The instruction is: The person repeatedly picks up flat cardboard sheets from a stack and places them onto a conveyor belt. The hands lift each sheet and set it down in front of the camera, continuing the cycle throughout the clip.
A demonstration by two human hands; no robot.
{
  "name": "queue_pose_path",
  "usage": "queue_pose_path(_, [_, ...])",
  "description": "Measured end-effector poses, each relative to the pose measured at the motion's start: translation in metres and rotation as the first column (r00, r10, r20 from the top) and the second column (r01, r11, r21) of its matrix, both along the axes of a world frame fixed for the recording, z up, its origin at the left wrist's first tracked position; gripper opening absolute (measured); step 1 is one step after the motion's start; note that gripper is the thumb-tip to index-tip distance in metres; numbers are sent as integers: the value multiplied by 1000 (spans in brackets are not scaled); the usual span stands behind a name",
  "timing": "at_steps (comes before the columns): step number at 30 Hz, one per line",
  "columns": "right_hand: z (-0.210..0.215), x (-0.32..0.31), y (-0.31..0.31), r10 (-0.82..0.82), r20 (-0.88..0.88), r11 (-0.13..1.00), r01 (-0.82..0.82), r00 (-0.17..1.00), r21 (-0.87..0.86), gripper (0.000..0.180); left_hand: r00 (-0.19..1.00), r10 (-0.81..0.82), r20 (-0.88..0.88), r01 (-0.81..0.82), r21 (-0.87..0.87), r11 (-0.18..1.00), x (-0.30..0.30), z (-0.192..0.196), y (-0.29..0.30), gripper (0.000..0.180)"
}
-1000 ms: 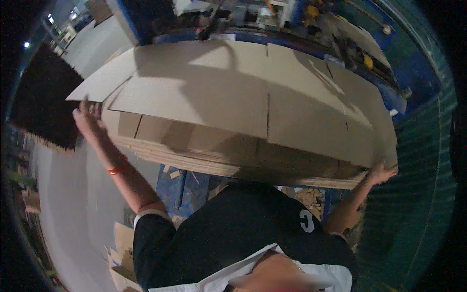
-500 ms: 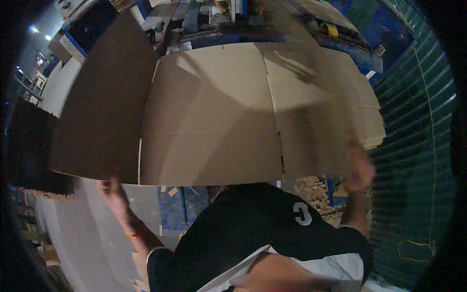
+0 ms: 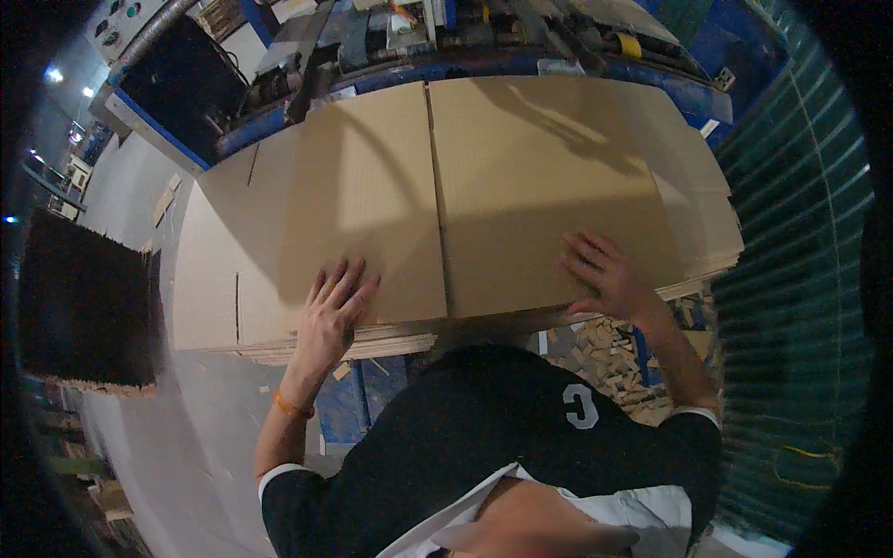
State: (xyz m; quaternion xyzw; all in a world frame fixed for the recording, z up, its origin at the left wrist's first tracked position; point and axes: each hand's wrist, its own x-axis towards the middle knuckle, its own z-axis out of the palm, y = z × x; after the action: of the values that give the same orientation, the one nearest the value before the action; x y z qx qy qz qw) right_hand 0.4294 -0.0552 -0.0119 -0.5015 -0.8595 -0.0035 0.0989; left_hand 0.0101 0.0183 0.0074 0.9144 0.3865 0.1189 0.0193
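Observation:
A folded brown cardboard box blank (image 3: pixel 521 158) lies flat in front of me, with a dark slit running down its middle. Beneath it spreads a stack of flat cardboard sheets (image 3: pixel 219 251), whose edges show at the left, right and front. My left hand (image 3: pixel 333 302) rests palm down on the blank's near left part, fingers spread. On the near right part lies my right hand (image 3: pixel 605 276), its fingers stretched out flat on the cardboard. Neither hand grips anything. An orange band is on my left wrist.
Beyond the stack stands a blue machine (image 3: pixel 391 79) with rollers and belts. A green corrugated wall (image 3: pixel 791 260) runs along the right. Cardboard scraps (image 3: pixel 605 363) lie heaped below at the near right. Another dark stack (image 3: pixel 88 302) stands on the left.
The raised cardboard panels at left and right have folded inward and now lie flat. Both hands moved inward from the outer edges onto the top of the blank.

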Motion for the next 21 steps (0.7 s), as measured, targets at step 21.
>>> queue_pose_path(21, [-12, 187, 150, -770, -633, 592, 459, 78, -663, 44, 803, 520, 290, -426, -331, 842, -66, -27, 148, 70])
